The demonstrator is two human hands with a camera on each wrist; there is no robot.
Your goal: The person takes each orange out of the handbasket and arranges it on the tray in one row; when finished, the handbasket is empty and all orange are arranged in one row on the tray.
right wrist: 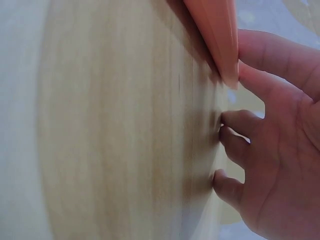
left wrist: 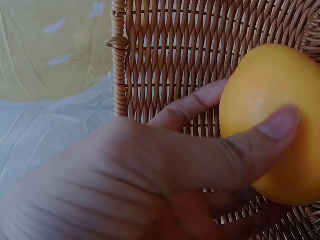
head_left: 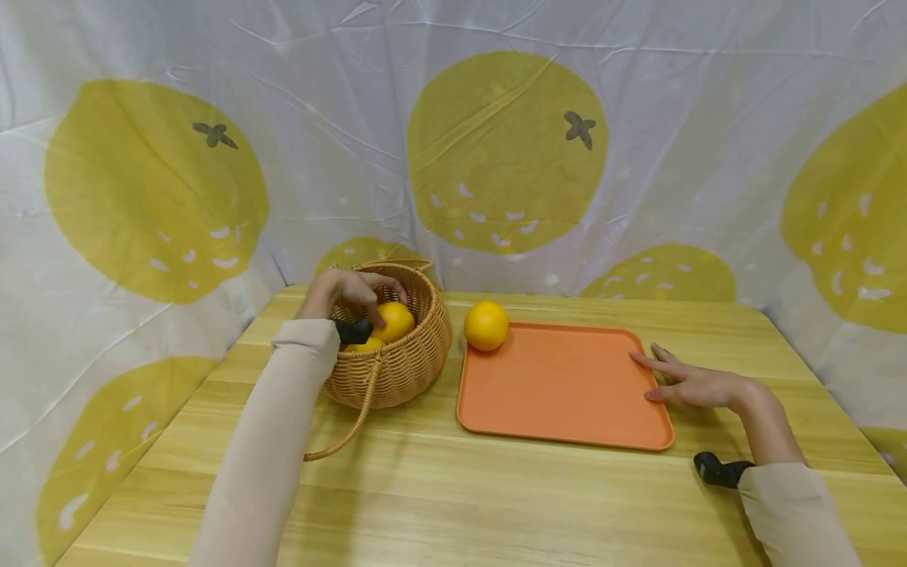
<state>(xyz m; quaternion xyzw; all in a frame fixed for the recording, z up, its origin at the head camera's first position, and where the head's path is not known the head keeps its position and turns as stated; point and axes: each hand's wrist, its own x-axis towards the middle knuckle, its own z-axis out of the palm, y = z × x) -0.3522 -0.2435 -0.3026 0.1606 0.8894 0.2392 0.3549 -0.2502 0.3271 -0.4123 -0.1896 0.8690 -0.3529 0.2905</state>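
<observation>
While the spread right hand (head_left: 697, 386) touches the tray (head_left: 560, 386), the left hand (head_left: 354, 288) grasps an orange (head_left: 398, 321) in the basket (head_left: 411, 378), firmness unclear, and lifting calls for clearing the rim (head_left: 414, 335).

two yellow-orange fruits (head_left: 398, 320) in wicker basket (head_left: 411, 372) | third fruit (head_left: 486, 325) at far-left corner, flat orange tray (head_left: 560, 390)

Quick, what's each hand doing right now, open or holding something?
Left hand: closed around an orange inside the basket.
Right hand: open, holding nothing, touching the edge of the tray.
</observation>
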